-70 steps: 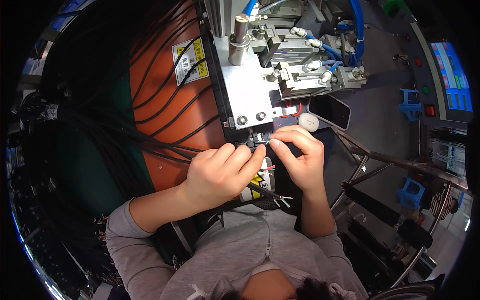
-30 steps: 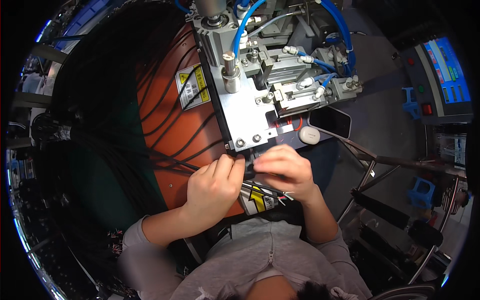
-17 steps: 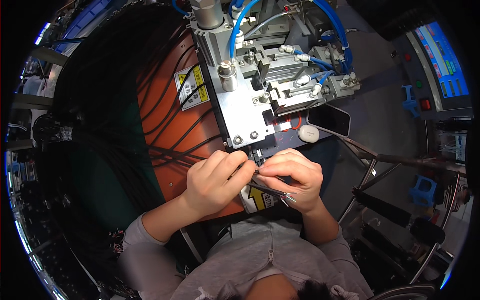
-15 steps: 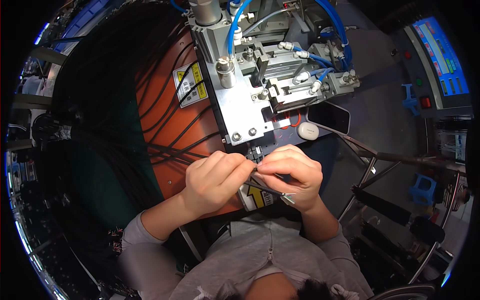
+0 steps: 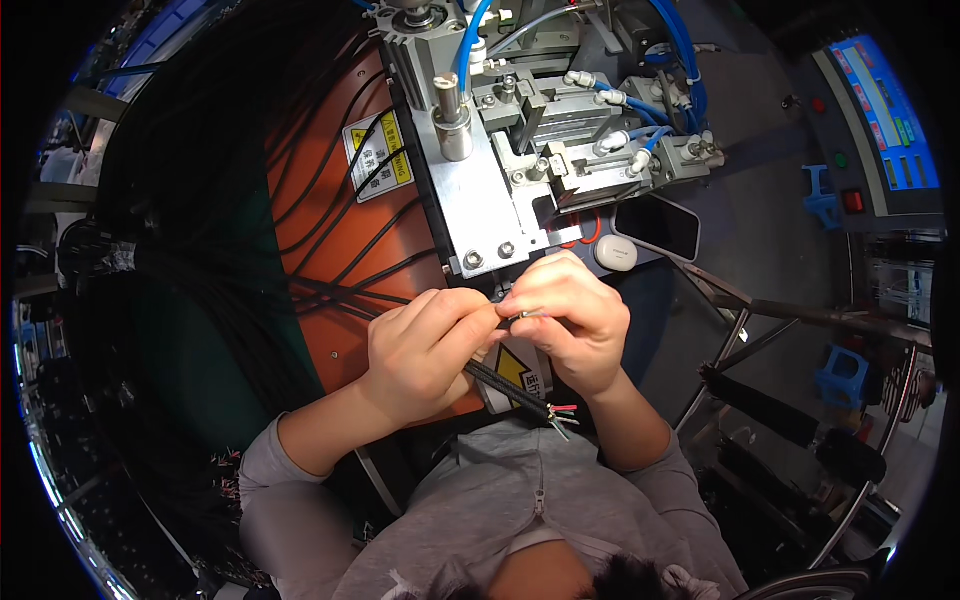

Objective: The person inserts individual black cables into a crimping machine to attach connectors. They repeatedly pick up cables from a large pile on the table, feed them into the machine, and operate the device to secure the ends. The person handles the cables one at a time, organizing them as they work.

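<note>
My left hand is closed, thumb and fingertips pinching a black cable. Its fingertips nearly meet those of my right hand. Between the right thumb and forefinger sit thin pale wire ends, partly hidden by the fingers. From under the left hand another black braided cable slants down to the right, its stripped end fanning into red, white and greenish wires. Just beyond both hands stands the silver metal plate of a pneumatic fixture.
Blue air hoses and small cylinders crowd the fixture. Several black cables cross the orange board at left. A white rounded case and a phone lie at right, below a screen on a control box.
Both hands have lifted slightly, the right one also moving left. The stripped cable end has dropped lower and shows more of its wires. The fixture's metal post stands taller above its plate.
</note>
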